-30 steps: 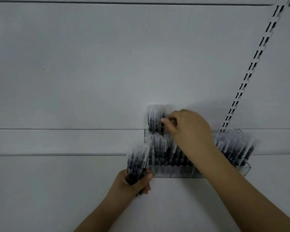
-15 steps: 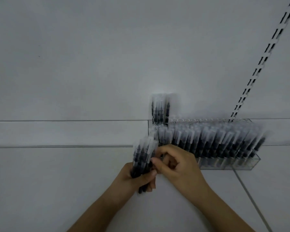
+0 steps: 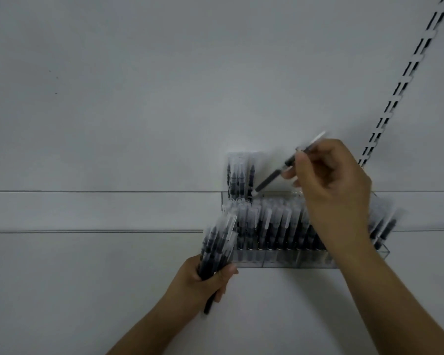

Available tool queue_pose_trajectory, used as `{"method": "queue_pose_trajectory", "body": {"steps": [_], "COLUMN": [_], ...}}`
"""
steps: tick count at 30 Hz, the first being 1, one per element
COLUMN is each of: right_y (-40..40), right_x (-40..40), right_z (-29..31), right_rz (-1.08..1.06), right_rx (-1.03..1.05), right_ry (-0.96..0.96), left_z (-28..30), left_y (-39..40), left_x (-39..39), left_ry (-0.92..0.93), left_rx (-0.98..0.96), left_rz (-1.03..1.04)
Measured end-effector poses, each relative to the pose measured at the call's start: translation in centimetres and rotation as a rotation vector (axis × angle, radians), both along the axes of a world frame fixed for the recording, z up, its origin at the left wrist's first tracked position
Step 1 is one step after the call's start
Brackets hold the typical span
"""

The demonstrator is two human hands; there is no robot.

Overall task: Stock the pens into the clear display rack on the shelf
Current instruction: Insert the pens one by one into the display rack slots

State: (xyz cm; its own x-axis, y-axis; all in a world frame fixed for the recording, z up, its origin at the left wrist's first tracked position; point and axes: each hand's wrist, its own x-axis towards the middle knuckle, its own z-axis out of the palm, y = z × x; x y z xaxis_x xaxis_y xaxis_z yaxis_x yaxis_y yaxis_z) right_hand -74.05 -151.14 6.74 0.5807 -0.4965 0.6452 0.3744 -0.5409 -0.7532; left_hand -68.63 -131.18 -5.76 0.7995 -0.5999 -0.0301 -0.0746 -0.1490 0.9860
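Observation:
A clear display rack [image 3: 280, 261] stands on the white shelf, its front rows filled with several black pens with frosted caps. A few more pens [image 3: 237, 175] stand in the back row at the rack's left end. My left hand [image 3: 205, 280] grips a bundle of pens [image 3: 217, 244] upright, just left of the rack's front corner. My right hand [image 3: 328, 180] pinches a single pen [image 3: 280, 172] above the rack, tilted, its lower tip pointing down at the back row beside the standing pens.
The white shelf board [image 3: 87, 278] runs left of the rack, with a plain white back panel [image 3: 139, 85] above. A slotted metal upright [image 3: 408, 75] runs diagonally at the upper right.
My right hand took one pen from the bundle in my left hand and lifted it up over the rack's back row. My left hand stayed beside the rack.

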Motion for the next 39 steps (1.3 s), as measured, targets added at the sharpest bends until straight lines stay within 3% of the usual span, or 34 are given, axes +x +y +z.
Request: {"method": "queue_pose_trajectory", "body": {"steps": [5,12,16,18,22,27,32,39], "right_y": [-1.4,-1.2,-1.1,-1.1,1.8,5.3,5.8,5.3], "right_x": [3.1,4.6,4.6,3.7,0.4,0.1,0.2,-1.1], "right_z": [0.2,-0.7,-1.0,-1.4,-3.0,-8.3,-9.1,-6.0], "right_rz": [0.004,-0.004,-0.068,-0.175,-0.294,-0.12,0.044,-0.012], "right_rx": [-0.242,-0.7,-0.768,-0.807,-0.69,-0.697,-0.451,-0.244], "right_ry": [0.294,0.567,0.6,0.495,0.172,0.232,0.279,0.01], "left_z": [0.2,0.2,0.2,0.2,0.4,0.6,0.4,0.8], "left_y": [0.0,0.1,0.3,0.4,0.6,0.5,0.7,0.6], "left_x": [0.1,0.6,0.6,0.6,0.6,0.3,0.5,0.3], "left_ry": [0.0,0.051,0.055,0.053,0.065,0.062,0.091,0.035], "left_rx": [-0.038,-0.072,-0.091,-0.109,-0.141,-0.141,-0.159,-0.182], "left_rz": [0.042,0.051,0.011,-0.006,-0.012,-0.041,-0.069,-0.113]}}
